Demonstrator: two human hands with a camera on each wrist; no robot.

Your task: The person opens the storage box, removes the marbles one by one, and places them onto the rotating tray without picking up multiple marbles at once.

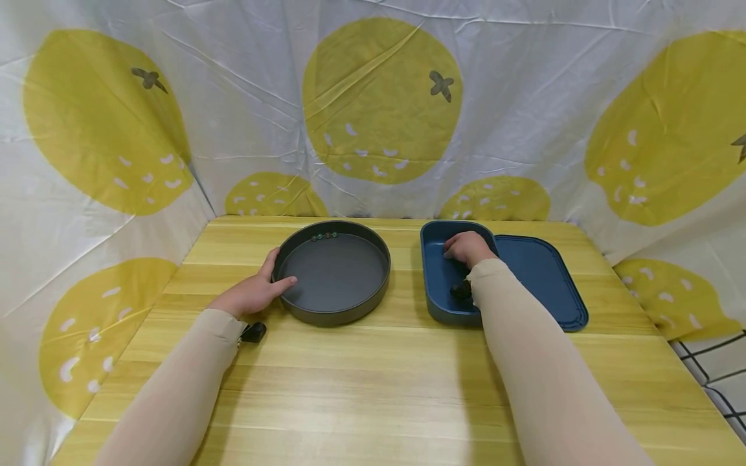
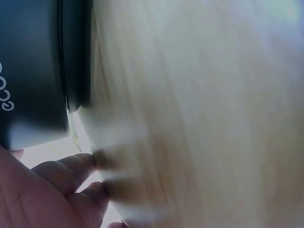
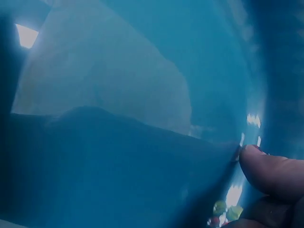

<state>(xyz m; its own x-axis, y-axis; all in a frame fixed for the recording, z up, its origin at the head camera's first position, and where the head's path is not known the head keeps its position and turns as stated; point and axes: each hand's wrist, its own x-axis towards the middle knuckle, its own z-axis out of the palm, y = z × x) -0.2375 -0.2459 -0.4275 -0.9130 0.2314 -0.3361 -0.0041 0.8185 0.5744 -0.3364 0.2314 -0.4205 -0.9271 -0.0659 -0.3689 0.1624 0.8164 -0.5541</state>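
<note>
A round dark grey pan [image 1: 332, 275] stands on the table, with several small glass marbles [image 1: 324, 236] along its far inner wall. My left hand [image 1: 253, 291] holds the pan's left side, thumb over the rim and fingers along the outside. In the left wrist view, its fingertips [image 2: 95, 161] reach down to the tabletop. My right hand [image 1: 468, 248] is inside a blue rectangular box [image 1: 434, 272], near its far end. By its fingers lie several small marbles [image 3: 228, 210], some yellow-green. A reddish bit shows beside the thumb tip; whether the fingers pinch anything is hidden.
A flat blue lid [image 1: 542, 278] lies to the right of the box, close against it. The wooden table [image 1: 361, 388] ends at a hanging cloth [image 1: 250, 97] with yellow fruit prints. A black wire grid [image 1: 713, 362] is at the far right.
</note>
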